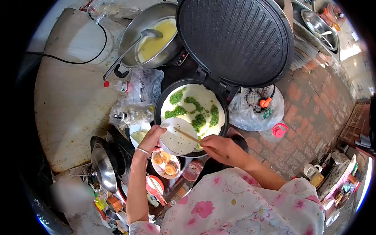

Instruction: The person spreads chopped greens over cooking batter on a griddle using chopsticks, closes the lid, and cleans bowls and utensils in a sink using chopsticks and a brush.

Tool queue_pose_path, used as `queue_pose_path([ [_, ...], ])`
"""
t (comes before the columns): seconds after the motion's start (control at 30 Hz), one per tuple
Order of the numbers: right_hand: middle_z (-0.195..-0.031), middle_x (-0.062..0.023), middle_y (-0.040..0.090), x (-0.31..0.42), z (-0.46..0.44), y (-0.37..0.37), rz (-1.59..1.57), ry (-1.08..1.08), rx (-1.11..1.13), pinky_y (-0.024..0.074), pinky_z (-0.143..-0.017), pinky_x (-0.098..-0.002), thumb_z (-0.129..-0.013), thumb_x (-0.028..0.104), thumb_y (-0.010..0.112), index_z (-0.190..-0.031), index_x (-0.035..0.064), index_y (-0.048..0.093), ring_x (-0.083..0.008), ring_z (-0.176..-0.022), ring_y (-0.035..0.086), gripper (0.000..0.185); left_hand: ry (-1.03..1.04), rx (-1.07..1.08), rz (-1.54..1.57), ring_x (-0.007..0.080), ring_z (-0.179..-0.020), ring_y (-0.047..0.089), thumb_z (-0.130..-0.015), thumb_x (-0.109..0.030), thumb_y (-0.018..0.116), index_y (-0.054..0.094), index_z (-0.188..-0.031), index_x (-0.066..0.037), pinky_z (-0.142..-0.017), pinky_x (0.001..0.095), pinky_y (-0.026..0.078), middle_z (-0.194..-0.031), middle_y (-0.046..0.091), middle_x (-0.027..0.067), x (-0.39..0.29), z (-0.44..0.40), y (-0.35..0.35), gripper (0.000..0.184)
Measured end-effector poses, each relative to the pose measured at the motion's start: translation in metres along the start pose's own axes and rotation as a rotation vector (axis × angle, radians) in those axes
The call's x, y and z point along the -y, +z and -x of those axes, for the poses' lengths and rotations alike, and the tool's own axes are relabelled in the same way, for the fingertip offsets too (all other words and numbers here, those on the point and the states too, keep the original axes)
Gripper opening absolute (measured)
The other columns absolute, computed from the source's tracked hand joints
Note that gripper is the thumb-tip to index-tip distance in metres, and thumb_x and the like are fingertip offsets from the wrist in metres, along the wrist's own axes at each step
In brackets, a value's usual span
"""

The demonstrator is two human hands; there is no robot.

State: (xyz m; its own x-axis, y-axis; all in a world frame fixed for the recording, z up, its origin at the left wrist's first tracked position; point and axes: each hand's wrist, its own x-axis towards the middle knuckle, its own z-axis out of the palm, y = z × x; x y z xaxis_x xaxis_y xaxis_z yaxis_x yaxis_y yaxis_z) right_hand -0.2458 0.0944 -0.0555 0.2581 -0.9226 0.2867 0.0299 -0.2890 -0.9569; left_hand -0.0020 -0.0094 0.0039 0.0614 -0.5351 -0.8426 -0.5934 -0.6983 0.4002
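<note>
My left hand grips the white bowl by its side, over the dough sheet with green paste. My right hand is closed around wooden chopsticks, pointing into the bowl.

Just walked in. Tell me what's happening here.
A person's left hand holds a white bowl above the near edge of a round black griddle. The right hand holds a thin wooden utensil reaching over the bowl, which has small specks inside. Pale dough covers the griddle, with uneven green patches on it. The ridged lid stands open.
</note>
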Motion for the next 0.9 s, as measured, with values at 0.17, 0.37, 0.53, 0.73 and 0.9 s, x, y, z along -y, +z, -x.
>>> queue_pose_path([
  [0.17,-0.093,-0.0134,0.060,0.008,0.000,-0.024,0.006,0.020,-0.082,0.0477,-0.070,-0.0297,-0.076,-0.004,0.060,-0.094,-0.0016,0.056,-0.0248,-0.079,0.061,0.018,-0.020,-0.018,0.083,0.0050,-0.047,0.037,-0.079,-0.040,0.048,0.047,-0.093,-0.012,-0.039,0.0178,0.028,-0.061,0.039,-0.0034,0.005,-0.004,-0.007,0.031],
  [0.37,-0.092,-0.0137,0.060,0.003,0.001,-0.019,0.018,0.016,-0.074,0.0479,-0.070,-0.0305,-0.077,-0.003,0.060,-0.093,-0.0017,0.058,-0.0231,-0.079,0.061,0.017,-0.064,0.026,-0.046,0.0061,-0.057,0.050,-0.081,-0.041,0.043,0.045,-0.105,-0.017,-0.046,0.0205,0.039,-0.081,0.054,-0.0019,0.004,-0.005,-0.007,0.034],
  [0.53,-0.093,-0.0139,0.060,0.007,0.004,-0.008,-0.090,0.039,-0.063,0.0477,-0.069,-0.0298,-0.080,-0.003,0.057,-0.092,-0.0026,0.058,-0.0213,-0.081,0.060,0.013,-0.082,0.047,-0.049,0.0070,-0.057,0.049,-0.080,-0.040,0.044,0.045,-0.104,-0.016,-0.047,0.0220,0.040,-0.080,0.052,-0.0015,0.004,-0.006,-0.008,0.035],
  [0.73,-0.090,-0.0123,0.061,0.004,0.008,-0.022,-0.018,0.138,-0.182,0.0476,-0.067,-0.0285,-0.079,-0.003,0.057,-0.094,-0.0023,0.058,-0.0217,-0.078,0.060,0.015,-0.043,0.006,-0.032,0.0051,-0.053,0.046,-0.079,-0.041,0.045,0.046,-0.101,-0.016,-0.046,0.0204,0.038,-0.074,0.050,-0.0029,0.008,-0.004,-0.007,0.033],
  [0.9,-0.090,-0.0150,0.058,0.004,0.006,-0.002,-0.069,0.054,0.020,0.0471,-0.069,-0.0321,-0.078,0.000,0.059,-0.092,-0.0024,0.055,-0.0279,-0.079,0.058,0.014,-0.051,0.060,-0.049,0.0047,-0.052,0.044,-0.079,-0.041,0.045,0.046,-0.102,-0.016,-0.045,0.0197,0.036,-0.073,0.049,-0.0038,0.008,-0.002,-0.009,0.034],
])
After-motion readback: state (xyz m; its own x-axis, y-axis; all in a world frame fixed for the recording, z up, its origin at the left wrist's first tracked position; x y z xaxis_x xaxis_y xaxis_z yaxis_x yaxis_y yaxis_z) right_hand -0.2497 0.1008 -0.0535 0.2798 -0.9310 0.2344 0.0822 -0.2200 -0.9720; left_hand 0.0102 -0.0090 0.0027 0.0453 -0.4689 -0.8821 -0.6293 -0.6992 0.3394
